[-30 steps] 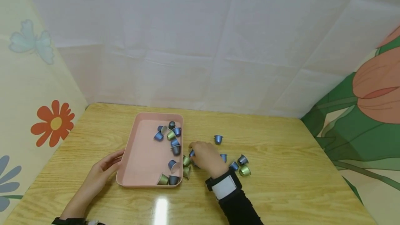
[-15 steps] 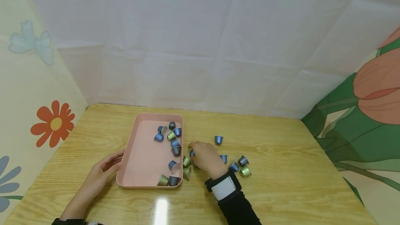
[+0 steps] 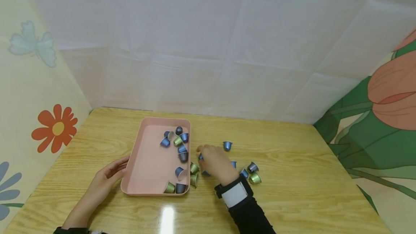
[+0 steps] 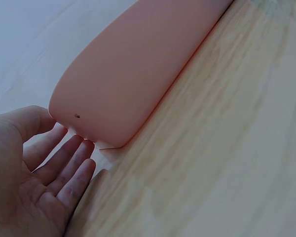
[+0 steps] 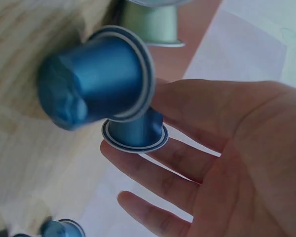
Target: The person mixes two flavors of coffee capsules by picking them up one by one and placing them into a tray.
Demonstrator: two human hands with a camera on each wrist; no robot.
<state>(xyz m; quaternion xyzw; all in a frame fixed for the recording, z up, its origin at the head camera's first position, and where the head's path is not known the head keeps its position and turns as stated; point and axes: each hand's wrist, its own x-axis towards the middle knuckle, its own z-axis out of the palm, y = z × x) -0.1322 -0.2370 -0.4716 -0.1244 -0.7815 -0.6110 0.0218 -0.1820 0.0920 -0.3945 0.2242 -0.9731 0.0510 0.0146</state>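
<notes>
A pink tray (image 3: 147, 161) holds several blue, green and dark coffee capsules, mostly along its right side. My left hand (image 3: 105, 178) rests its fingertips against the tray's left wall, fingers extended, as the left wrist view also shows. Just right of the tray, my right hand (image 3: 217, 163) pinches a blue coffee capsule (image 5: 137, 131) between thumb and fingers. Another blue capsule (image 5: 96, 79) lies close in front of the thumb in the right wrist view. Two green capsules (image 3: 194, 168) lie against the tray's right wall.
Right of my right hand lie several loose capsules, among them a green capsule (image 3: 255, 178) and a dark blue capsule (image 3: 252, 167). A single blue capsule (image 3: 227, 146) sits farther back. A white cloth (image 3: 208, 64) hangs behind the wooden table (image 3: 292, 183).
My right hand has shifted very slightly right, showing more of the blue capsule beneath it. My left hand and the tray stay in place.
</notes>
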